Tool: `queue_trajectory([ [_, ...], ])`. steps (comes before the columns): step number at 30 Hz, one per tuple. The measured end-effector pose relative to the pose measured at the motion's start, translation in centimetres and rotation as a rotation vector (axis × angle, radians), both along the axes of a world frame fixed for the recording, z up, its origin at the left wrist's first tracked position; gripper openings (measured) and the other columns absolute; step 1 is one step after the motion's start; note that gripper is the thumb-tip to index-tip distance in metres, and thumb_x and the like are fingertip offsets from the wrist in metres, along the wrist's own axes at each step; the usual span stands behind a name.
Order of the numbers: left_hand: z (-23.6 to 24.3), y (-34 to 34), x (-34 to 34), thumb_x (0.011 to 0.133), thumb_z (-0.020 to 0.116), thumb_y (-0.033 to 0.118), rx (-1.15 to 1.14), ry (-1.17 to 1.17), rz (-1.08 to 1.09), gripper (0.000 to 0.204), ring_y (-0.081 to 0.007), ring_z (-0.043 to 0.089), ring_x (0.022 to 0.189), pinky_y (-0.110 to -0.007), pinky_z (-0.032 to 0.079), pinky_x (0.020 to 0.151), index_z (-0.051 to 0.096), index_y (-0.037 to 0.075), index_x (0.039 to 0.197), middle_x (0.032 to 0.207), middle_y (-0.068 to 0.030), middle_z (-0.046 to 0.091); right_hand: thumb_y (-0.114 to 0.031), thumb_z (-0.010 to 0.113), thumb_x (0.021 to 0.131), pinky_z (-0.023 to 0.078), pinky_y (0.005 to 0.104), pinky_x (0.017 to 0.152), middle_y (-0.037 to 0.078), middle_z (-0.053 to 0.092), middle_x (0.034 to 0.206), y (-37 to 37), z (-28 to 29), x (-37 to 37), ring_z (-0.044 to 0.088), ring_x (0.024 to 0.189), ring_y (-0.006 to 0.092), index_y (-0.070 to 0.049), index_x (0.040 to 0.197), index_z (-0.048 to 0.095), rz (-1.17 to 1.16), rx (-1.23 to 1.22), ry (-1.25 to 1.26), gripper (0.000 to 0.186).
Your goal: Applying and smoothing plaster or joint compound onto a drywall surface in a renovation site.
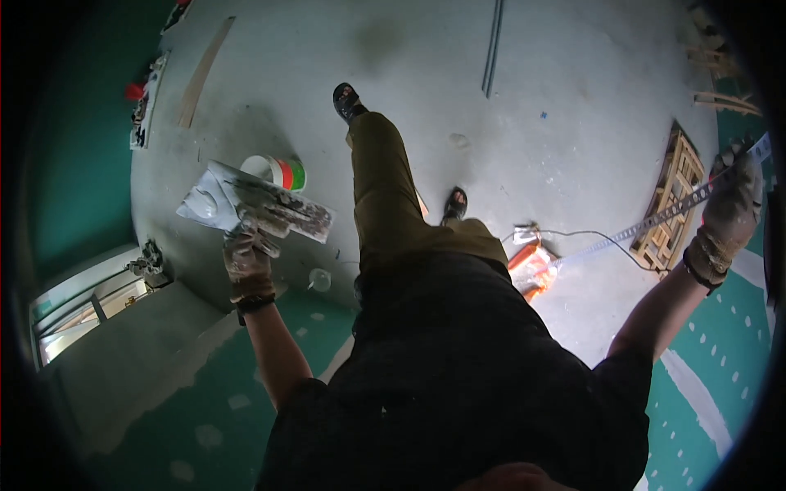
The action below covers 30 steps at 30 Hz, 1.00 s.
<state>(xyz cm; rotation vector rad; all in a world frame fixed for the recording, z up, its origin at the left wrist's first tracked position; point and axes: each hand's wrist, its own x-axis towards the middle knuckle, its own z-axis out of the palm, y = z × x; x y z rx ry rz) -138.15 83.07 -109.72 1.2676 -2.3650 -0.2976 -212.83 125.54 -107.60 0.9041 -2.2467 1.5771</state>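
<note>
My gloved left hand [248, 254] is closed around a plastering trowel [291, 206], whose metal blade is smeared with white compound. A thick lump of compound [209, 200] sits at the blade's left end. Far out to the right, my gloved right hand [731, 200] is raised beside the wall and closed on a long, thin perforated metal strip [655, 219]. The strip slants down and left from the hand toward a bright lamp. Its far end is lost in the glare.
A white bucket with a red and green label [288, 173] stands beyond the trowel. The lit orange work lamp [534, 268] lies on the floor with a dark cable [610, 239]. At right is a wooden pallet [673, 195]; farther off are metal profiles [493, 49] and a board [206, 72].
</note>
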Motion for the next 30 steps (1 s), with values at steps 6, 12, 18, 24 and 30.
queue_trajectory([
  [6, 1.5, -1.0, 1.1, 0.093, 0.066, 0.007, 0.601, 0.754, 0.097, 0.011, -0.0195, 0.069, 0.085, -0.033, 0.058, 0.077, 0.069, 0.001, 0.101, 0.106, -0.0064, 0.071, -0.018, 0.050, 0.107, 0.055, 0.0307, 0.096, 0.010, 0.071, 0.120, -2.8, -1.3, 3.6, 0.069, 0.107, 0.0195, 0.000, 0.127, 0.064, 0.151, 0.033, -0.053, 0.031],
  [12, 1.4, -2.7, 1.4, 0.094, 0.067, 0.031, 0.521, 0.322, 0.192, 0.041, -0.0222, 0.067, 0.100, -0.036, 0.055, 0.088, 0.064, 0.000, 0.121, 0.114, -0.0114, 0.069, -0.024, 0.048, 0.108, 0.054, 0.0411, 0.100, 0.013, 0.071, 0.119, -5.2, -1.9, 7.0, 0.069, 0.108, 0.0241, 0.000, 0.127, 0.064, 0.003, -0.033, -0.181, 0.034],
  [18, 1.4, -2.8, 2.2, 0.088, 0.074, 0.016, 0.608, 0.581, 0.280, 0.028, -0.0135, 0.063, 0.086, -0.028, 0.053, 0.079, 0.065, 0.002, 0.109, 0.096, -0.0018, 0.066, -0.018, 0.052, 0.106, 0.054, 0.0384, 0.102, 0.015, 0.068, 0.114, -9.1, -2.7, 4.8, 0.067, 0.105, 0.0228, 0.003, 0.129, 0.058, 0.218, -0.315, -0.580, 0.033],
  [24, 0.2, -3.2, 2.6, 0.081, 0.080, 0.014, 0.759, 0.854, 0.493, 0.030, -0.0133, 0.061, 0.081, -0.029, 0.052, 0.074, 0.067, 0.001, 0.105, 0.096, -0.0022, 0.065, -0.021, 0.052, 0.104, 0.051, 0.0407, 0.102, 0.013, 0.068, 0.121, -14.3, -2.2, 5.1, 0.067, 0.107, 0.0239, 0.001, 0.121, 0.066, 0.314, -0.358, -0.619, 0.031],
  [30, -2.2, -3.3, 7.4, 0.084, 0.076, 0.018, 0.822, 0.983, 0.449, 0.037, -0.0176, 0.063, 0.091, -0.033, 0.054, 0.082, 0.065, -0.001, 0.114, 0.105, -0.0062, 0.066, -0.020, 0.049, 0.106, 0.052, 0.0363, 0.100, 0.012, 0.069, 0.119, -14.8, 0.3, 3.2, 0.067, 0.106, 0.0203, 0.001, 0.125, 0.064, -0.007, 0.212, -0.190, 0.032],
])
